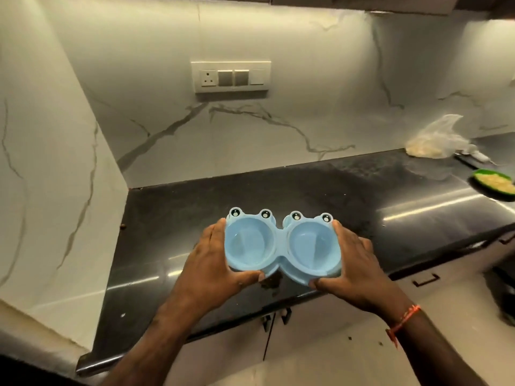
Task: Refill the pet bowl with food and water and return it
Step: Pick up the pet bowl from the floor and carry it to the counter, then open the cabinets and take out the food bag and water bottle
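Observation:
A light blue double pet bowl (281,243) with frog eyes on its far rim hangs over the black countertop (195,207). Both round wells look empty. My left hand (214,263) grips the bowl's left end, thumb under the near rim. My right hand (359,263) grips the right end the same way. A clear plastic bag (437,140) holding pale food lies at the far right of the counter. A green plate (494,185) with pale food sits near the right edge of view.
A marble wall rises behind and to the left of the counter, with a switch panel (230,76) on it. Cabinet doors with dark handles (426,280) run below the counter front. A few crumbs lie on the counter below the bowl.

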`<state>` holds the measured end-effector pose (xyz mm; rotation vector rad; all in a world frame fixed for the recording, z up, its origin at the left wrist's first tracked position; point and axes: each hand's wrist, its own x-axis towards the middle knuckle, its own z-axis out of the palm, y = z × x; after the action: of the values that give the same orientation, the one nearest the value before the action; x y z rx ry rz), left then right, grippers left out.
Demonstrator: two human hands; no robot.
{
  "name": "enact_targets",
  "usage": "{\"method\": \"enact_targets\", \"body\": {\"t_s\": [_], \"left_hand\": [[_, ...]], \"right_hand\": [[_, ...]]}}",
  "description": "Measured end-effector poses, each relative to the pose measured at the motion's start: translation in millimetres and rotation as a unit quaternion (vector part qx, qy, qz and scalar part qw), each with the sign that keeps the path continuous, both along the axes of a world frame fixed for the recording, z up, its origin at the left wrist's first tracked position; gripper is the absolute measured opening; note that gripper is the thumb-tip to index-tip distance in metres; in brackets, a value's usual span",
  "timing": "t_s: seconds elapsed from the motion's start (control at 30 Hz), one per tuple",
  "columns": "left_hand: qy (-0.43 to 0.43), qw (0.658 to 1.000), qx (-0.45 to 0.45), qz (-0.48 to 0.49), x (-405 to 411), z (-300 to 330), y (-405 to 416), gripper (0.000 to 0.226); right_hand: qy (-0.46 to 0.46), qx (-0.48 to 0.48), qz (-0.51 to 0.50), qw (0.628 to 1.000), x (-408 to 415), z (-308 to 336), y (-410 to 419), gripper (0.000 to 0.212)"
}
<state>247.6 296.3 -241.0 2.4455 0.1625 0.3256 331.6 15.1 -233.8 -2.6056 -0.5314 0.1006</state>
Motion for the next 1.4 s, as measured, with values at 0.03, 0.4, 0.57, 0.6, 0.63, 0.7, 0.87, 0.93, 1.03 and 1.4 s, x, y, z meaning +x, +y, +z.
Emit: {"method": "enact_targets", "body": {"t_s": [0.03, 0.4, 0.57, 0.6, 0.63, 0.7, 0.87, 0.93, 1.03, 1.4], "left_hand": [[0.002, 1.000, -0.002, 0.008, 6, -6, 0, 0.127], [0.032, 0.993, -0.067, 0.093, 60, -58, -17, 0.094], [0.056, 0.984, -0.058, 0.161, 89, -85, -25, 0.096], [0.063, 0.982, -0.060, 0.169, 92, -89, -26, 0.096], [0.070, 0.980, -0.066, 0.176, 95, -94, -28, 0.096], [0.087, 0.976, -0.073, 0.186, 98, -101, -33, 0.095], [0.132, 0.967, -0.091, 0.199, 97, -123, -41, 0.104], [0.132, 0.967, -0.101, 0.196, 97, -126, -40, 0.105], [0.135, 0.970, -0.090, 0.183, 100, -118, -35, 0.106], [0.044, 0.978, 0.084, 0.187, 132, -21, -16, 0.144]], "right_hand": [[0.001, -0.001, 0.016, 1.000, 12, -3, 3, 0.135], [0.052, -0.020, 0.107, 0.993, 116, -61, 22, 0.121], [0.074, -0.006, 0.128, 0.989, 153, -82, 25, 0.113], [0.076, -0.007, 0.133, 0.988, 160, -87, 26, 0.113], [0.081, -0.011, 0.137, 0.987, 166, -93, 27, 0.113], [0.093, -0.020, 0.144, 0.985, 177, -107, 28, 0.115], [0.124, -0.051, 0.157, 0.978, 186, -137, 28, 0.120], [0.128, -0.053, 0.157, 0.978, 187, -139, 28, 0.121], [0.124, -0.072, 0.160, 0.977, 187, -131, 31, 0.132], [-0.045, -0.035, 0.154, 0.986, 196, -24, 53, 0.123]]}}
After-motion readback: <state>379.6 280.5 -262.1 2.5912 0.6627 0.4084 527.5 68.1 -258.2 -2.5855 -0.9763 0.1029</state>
